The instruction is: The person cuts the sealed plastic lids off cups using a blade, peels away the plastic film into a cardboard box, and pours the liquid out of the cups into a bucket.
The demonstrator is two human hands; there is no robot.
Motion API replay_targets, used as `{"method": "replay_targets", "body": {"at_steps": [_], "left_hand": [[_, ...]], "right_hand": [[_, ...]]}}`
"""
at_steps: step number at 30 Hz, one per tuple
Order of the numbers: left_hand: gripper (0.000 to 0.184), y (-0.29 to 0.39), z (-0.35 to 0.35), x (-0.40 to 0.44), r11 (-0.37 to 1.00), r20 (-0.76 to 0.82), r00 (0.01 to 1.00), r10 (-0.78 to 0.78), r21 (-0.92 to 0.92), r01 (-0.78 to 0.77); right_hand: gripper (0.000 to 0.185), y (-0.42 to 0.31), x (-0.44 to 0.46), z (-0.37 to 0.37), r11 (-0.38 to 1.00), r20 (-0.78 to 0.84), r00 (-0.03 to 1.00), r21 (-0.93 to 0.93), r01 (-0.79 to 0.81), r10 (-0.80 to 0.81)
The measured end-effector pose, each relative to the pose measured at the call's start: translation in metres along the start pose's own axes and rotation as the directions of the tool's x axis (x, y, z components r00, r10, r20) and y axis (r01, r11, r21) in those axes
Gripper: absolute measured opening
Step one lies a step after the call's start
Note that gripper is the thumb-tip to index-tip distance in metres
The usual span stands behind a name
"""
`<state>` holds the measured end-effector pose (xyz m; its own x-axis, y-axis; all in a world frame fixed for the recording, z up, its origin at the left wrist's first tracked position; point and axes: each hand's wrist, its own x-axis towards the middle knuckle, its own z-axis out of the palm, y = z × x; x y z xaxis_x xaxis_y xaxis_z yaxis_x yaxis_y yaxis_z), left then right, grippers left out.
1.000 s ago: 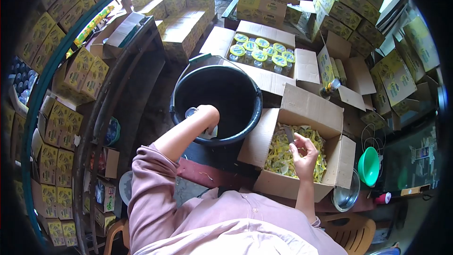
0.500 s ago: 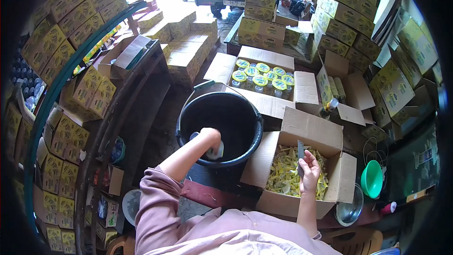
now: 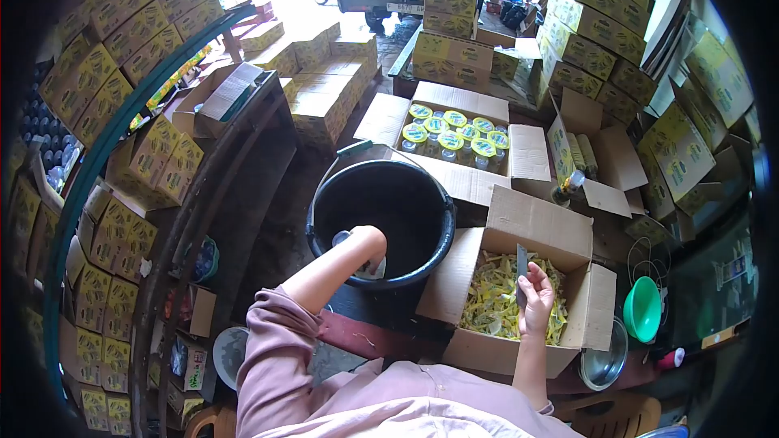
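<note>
A container (image 3: pixel 375 268) is held low inside the near part of the black bucket (image 3: pixel 447 231), gripped by the left hand (image 3: pixel 367 245); the fingers appear curled around it, though they are largely hidden by the wrist and the back of the hand. A flat grey blade (image 3: pixel 522 276) is clamped between the thumb and fingers of the right hand (image 3: pixel 537 296) and is held upright above the scraps (image 3: pixel 495 300). By these yellow and clear scraps much of the carton (image 3: pixel 487 349) just beside the bucket is filled, so a good amount of work can be judged done. How much is left cannot be told, since the bottom of the bucket is lost in darkness. Beyond the bucket, jars (image 3: pixel 450 139) with yellow lids are set in rows in an open-topped box (image 3: pixel 479 182), which is not closed; its flaps are spread outward. A small bottle (image 3: pixel 570 186) is seen near that box, on its right. To the right of the scraps, a green bowl (image 3: pixel 641 308) and a clear bowl (image 3: pixel 604 365) are placed near the red edge of the desk (image 3: pixel 365 337). Farther out, printed cartons are stacked on the left (image 3: pixel 105 308) and at the back (image 3: pixel 450 0).
</note>
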<state>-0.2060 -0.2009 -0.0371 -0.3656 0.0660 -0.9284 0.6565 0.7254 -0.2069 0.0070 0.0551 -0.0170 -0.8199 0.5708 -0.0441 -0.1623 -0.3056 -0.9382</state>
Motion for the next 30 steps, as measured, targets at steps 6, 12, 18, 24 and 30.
{"method": "replay_targets", "body": {"at_steps": [6, 12, 18, 24, 30], "left_hand": [[0.045, -0.001, 0.003, 0.006, 0.989, -0.020, 0.998, 0.053, -0.139, -0.055], [0.091, -0.005, 0.006, -0.037, 0.939, -0.613, 0.784, -0.097, -0.318, -0.133], [0.096, -0.011, 0.009, -0.034, 0.833, -0.797, 0.580, -0.168, -0.429, -0.349], [0.096, -0.015, 0.006, -0.046, 0.374, -0.730, 0.584, -0.355, -0.683, -0.627], [0.105, 0.004, 0.019, -0.056, 0.269, -0.676, 0.323, -0.662, -0.617, -0.740]], "right_hand": [[0.032, -0.002, -0.001, 0.001, 1.000, -0.017, 1.000, 0.013, 0.004, -0.004], [0.033, 0.003, -0.001, -0.003, 1.000, -0.002, 1.000, 0.001, 0.006, -0.006], [0.035, 0.002, -0.005, 0.000, 0.999, -0.003, 1.000, 0.042, -0.001, 0.001], [0.036, -0.014, -0.028, -0.019, 0.978, 0.023, 0.989, 0.148, -0.147, 0.145], [0.032, -0.032, -0.037, -0.066, 0.971, 0.004, 0.986, 0.172, -0.163, 0.165]]}}
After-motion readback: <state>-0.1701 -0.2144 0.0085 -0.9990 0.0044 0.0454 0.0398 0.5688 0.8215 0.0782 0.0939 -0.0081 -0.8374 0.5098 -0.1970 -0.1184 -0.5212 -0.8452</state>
